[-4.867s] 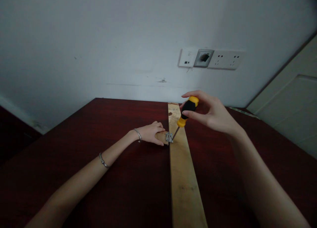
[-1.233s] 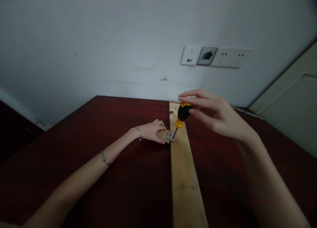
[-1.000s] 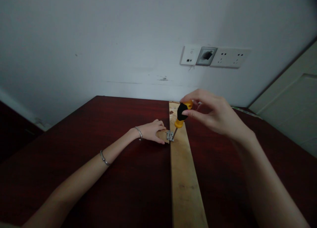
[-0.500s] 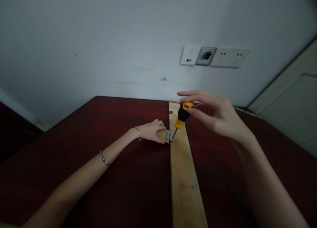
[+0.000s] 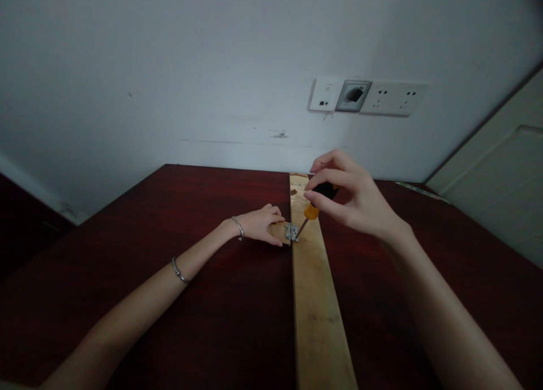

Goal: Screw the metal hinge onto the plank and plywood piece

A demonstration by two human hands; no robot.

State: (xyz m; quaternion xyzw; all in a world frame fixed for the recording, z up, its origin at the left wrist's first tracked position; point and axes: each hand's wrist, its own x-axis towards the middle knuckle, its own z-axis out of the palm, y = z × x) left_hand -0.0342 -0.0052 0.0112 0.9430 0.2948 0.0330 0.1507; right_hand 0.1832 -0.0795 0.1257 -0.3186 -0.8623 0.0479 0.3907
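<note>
My right hand [image 5: 345, 192] pinches the black part of a yellow-and-black screwdriver [image 5: 311, 210] between thumb and fingers. The screwdriver leans to the right, and its tip meets the right leaf of a small metal hinge [image 5: 292, 232]. That leaf lies on a long wooden board [image 5: 316, 299], and the other leaf lies on a small wooden block [image 5: 279, 230] at the board's left edge. My left hand [image 5: 259, 223] is closed around the block, thumb on the near side and fingers on the far side. Whether a screw sits under the tip is too small to tell.
Everything rests on a dark red wooden table [image 5: 203, 316]. Behind it rises a pale wall [image 5: 203, 85] with a row of sockets [image 5: 392, 99]. A light strip [image 5: 424, 192] lies at the far right edge, near a panelled door [image 5: 504, 152].
My right hand has shifted left and its fingers have curled further round the screwdriver handle, which now leans more to the right. My left hand, the block and the board have stayed put.
</note>
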